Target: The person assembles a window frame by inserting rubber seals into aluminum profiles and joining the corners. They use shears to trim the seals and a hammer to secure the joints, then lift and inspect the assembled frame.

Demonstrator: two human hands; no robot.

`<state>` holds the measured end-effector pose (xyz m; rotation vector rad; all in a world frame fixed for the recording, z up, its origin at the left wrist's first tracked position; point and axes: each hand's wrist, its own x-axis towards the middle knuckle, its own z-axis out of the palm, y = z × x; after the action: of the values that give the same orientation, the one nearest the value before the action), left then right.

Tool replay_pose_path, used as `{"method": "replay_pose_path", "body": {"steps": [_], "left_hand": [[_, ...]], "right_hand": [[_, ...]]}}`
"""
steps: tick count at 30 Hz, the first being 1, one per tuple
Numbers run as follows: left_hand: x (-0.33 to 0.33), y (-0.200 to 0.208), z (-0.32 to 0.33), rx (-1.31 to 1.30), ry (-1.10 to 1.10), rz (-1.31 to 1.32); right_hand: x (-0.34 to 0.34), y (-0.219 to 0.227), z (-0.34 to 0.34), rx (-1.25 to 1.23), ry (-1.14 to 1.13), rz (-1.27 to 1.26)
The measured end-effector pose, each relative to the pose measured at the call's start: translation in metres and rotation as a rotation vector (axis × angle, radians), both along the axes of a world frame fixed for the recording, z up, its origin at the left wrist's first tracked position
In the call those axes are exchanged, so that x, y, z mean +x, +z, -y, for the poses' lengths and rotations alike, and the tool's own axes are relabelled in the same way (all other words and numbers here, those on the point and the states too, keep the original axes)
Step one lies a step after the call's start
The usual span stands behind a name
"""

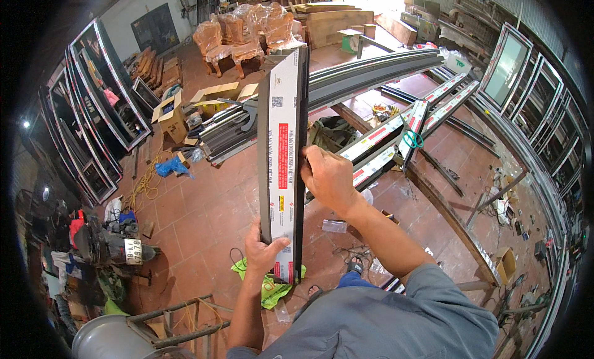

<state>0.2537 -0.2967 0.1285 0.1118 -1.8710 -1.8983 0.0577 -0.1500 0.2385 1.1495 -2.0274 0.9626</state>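
Note:
A long aluminium profile [282, 105] with white and red protective film on its face and dark edges stands upright before me. My left hand [265, 247] grips its lower part, with the thumb across the film. At the profile's dark right edge, about mid-height, my right hand [331, 178] is closed with its fingertips against that edge. What those fingers pinch, if anything, is hidden. Below the left hand a bright green plastic bag [273, 295] lies on the floor by the profile's lower end.
More film-covered profiles [377, 136] lie on supports to the right, with teal-handled scissors [413, 138] on them. Long dark profiles [377, 77] stretch behind. Framed panels [105, 86] lean at the left, near a motorcycle [105, 244]. Wrapped wooden chairs [244, 34] and cardboard boxes [170, 121] stand farther back.

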Motion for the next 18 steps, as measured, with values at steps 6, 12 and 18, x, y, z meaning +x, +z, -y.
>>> {"method": "replay_pose_path", "body": {"steps": [6, 12, 18], "left_hand": [[0.006, -0.007, 0.003, 0.066, 0.096, -0.024], [0.004, 0.0, 0.0, 0.012, 0.127, -0.022], [0.005, 0.01, -0.014, -0.004, 0.148, -0.025]], "right_hand": [[-0.003, -0.016, -0.028, 0.258, 0.227, 0.243], [0.028, -0.034, -0.012, 0.16, 0.219, 0.314], [0.041, -0.036, -0.002, 0.256, -0.005, 0.159]]}}
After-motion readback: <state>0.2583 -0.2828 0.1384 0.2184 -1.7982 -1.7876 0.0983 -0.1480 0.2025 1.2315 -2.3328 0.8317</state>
